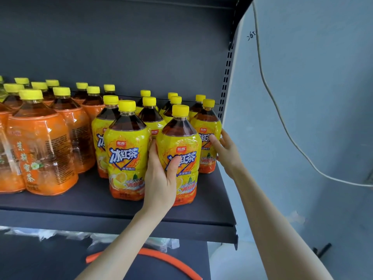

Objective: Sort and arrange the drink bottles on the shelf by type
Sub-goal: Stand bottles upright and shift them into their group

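The left hand [161, 178] grasps a plastic bottle of dark tea with a yellow label and a yellow screw cap [181, 142]. Its thumb lies across the front of the label and its fingers reach round the bottle's left side. This bottle stands upright near the front edge of the dark grey metal shelf [90, 201], towards its right end. The fingers sit in the narrow gap between it and a matching yellow-labelled bottle [126, 154] just to the left.

The right hand [227, 152] holds another yellow-labelled bottle [205, 126] one row back at the shelf's right end, thumb on the label and fingers curled round the far side. Both held bottles stand on the shelf board.

More yellow-labelled bottles [150, 116] stand upright behind these, in rows reaching to the back panel. To the left, a group of orange-labelled tea bottles with yellow caps [42, 150] fills the rest of the shelf, close beside the yellow ones.

A slotted grey upright [225, 81] closes the shelf on the right. Beyond it a white cable [282, 122] hangs down a pale blue wall [312, 77]. Below the shelf an orange curved hoop [171, 259] shows.
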`<control>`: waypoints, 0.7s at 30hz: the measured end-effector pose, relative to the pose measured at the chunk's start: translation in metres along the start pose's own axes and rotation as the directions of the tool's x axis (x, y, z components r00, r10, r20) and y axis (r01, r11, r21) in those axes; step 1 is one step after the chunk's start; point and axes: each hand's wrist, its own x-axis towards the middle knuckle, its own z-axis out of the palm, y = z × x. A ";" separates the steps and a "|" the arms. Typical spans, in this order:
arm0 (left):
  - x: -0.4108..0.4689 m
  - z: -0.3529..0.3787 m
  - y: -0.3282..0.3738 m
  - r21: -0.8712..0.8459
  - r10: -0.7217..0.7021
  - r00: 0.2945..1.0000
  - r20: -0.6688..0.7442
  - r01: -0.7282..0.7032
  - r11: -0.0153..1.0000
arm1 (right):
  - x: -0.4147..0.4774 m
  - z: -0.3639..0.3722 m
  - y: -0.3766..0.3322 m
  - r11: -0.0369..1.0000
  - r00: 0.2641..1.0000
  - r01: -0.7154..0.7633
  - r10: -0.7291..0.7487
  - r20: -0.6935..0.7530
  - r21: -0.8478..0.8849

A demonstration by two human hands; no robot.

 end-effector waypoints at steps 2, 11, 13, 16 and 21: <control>0.000 0.001 -0.001 0.001 0.006 1.000 -0.006 -0.006 1.000 | 0.003 0.001 0.001 1.000 1.000 0.001 -0.001 0.019 0.006; 0.000 0.002 -0.003 -0.016 0.005 1.000 -0.001 -0.005 1.000 | 0.014 0.009 0.009 0.998 0.998 0.056 -0.056 -0.028 -0.020; -0.001 0.001 -0.004 -0.009 0.005 1.000 -0.001 -0.005 1.000 | 0.015 0.010 0.011 0.998 0.996 0.064 -0.065 -0.054 -0.023; -0.001 0.001 -0.004 -0.018 0.008 1.000 -0.008 -0.008 1.000 | 0.014 0.010 0.013 0.996 0.995 0.086 -0.087 -0.052 -0.022; 0.001 0.003 -0.004 -0.038 0.005 1.000 -0.012 -0.006 0.999 | 0.014 0.012 0.016 0.996 0.995 0.094 -0.094 -0.031 0.000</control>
